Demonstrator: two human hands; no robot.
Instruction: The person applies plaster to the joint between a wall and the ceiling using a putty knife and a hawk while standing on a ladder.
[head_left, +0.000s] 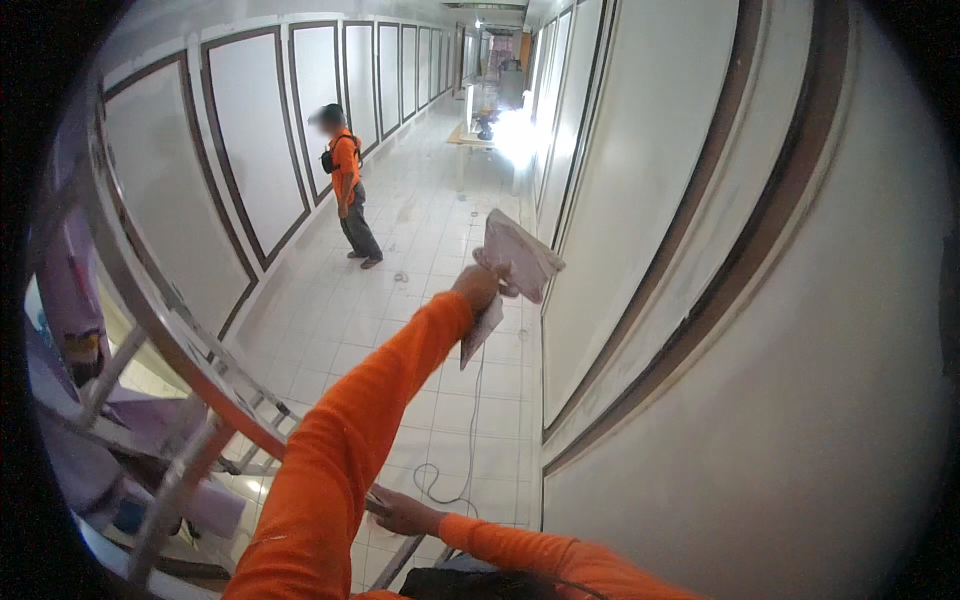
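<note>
Orange sleeve (335, 450) lies nearest, leading to the left hand (480, 287), whose grip is closed on a pale plate (515, 252); a 2nd plate (484, 332) slants just below it. The pale plate's corner overlaps the right wall (650, 200) in view; contact I cannot tell. Below, the right hand (408, 514) meets a grey edge, its grip unclear. Tiled floor (340, 325) stretches between dark-trimmed panels; 1 person (347, 180) stands near the left ones.
</note>
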